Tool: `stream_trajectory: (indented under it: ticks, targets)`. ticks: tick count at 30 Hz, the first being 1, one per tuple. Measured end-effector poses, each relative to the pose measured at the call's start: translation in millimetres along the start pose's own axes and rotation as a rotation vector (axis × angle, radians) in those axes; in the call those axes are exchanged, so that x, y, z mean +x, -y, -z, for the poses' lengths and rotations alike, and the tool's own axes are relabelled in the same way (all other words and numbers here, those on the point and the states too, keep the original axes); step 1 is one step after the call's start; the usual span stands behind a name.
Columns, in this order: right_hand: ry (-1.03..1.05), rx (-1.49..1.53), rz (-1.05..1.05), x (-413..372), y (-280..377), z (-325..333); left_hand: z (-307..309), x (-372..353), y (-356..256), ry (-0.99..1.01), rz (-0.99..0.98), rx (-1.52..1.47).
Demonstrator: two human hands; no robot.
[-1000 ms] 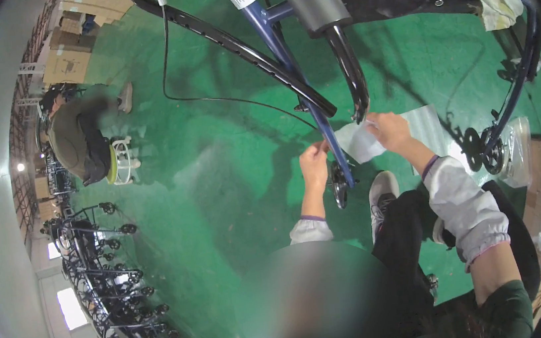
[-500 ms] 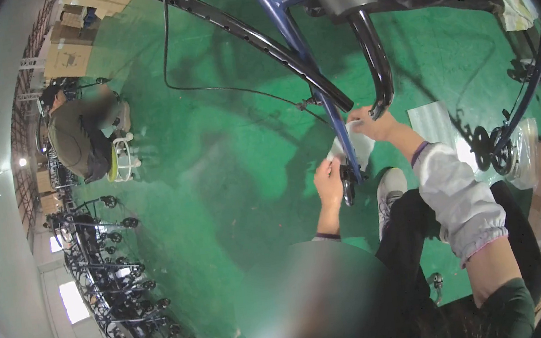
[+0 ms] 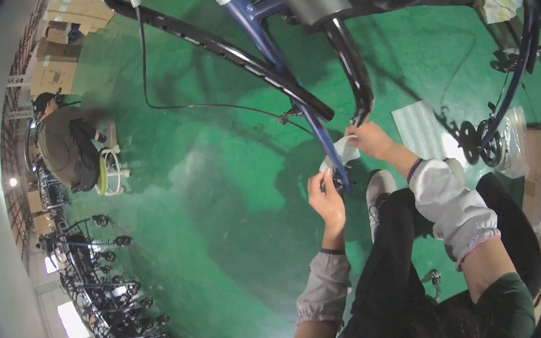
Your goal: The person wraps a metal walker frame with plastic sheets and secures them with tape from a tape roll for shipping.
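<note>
A thin white sheet [image 3: 347, 151], perhaps foam, is stretched between my hands across the lower end of a blue tube [image 3: 277, 61]. My left hand [image 3: 326, 197] is closed on the sheet's lower end, close to a dark wheel or fitting at the tube's foot that it partly hides. Just below the tip of a bent black tube [image 3: 354, 72], my right hand [image 3: 374, 141] pinches the upper end of the sheet. The tubes belong to a wheeled walker frame. A black straight tube with holes [image 3: 231, 53] crosses the blue one, and a thin black cable [image 3: 203, 104] loops to it.
A pale foam sheet [image 3: 416, 131] lies on the green floor at right, near the walker's wheel [image 3: 490, 149] and a clear plastic bag [image 3: 516, 144]. Several walkers [image 3: 107, 288] line the left. A person [image 3: 67, 145] sits on a stool [image 3: 111, 174] near cardboard boxes [image 3: 53, 73].
The view has shifted, so the walker frame appears further left. My left sleeve has come into view. The white sheet looks narrower, pulled between both hands near the blue tube.
</note>
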State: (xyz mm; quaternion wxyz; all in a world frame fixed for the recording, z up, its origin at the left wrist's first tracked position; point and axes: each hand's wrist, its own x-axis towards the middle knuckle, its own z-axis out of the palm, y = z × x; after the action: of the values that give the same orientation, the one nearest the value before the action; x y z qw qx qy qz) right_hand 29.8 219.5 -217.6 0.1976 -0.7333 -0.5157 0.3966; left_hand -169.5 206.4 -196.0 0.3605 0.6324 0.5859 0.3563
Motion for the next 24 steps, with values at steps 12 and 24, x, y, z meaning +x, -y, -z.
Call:
stream_trajectory:
  ticks: [12, 24]
  targets:
    - [-0.401, 0.229, 0.149, -55, -22, -26, -18, -15, -22, -0.147, 0.090, -0.184]
    - [-0.499, 0.253, 0.196, -103, 50, -77, -22, -20, -20, -0.228, 0.140, -0.142]
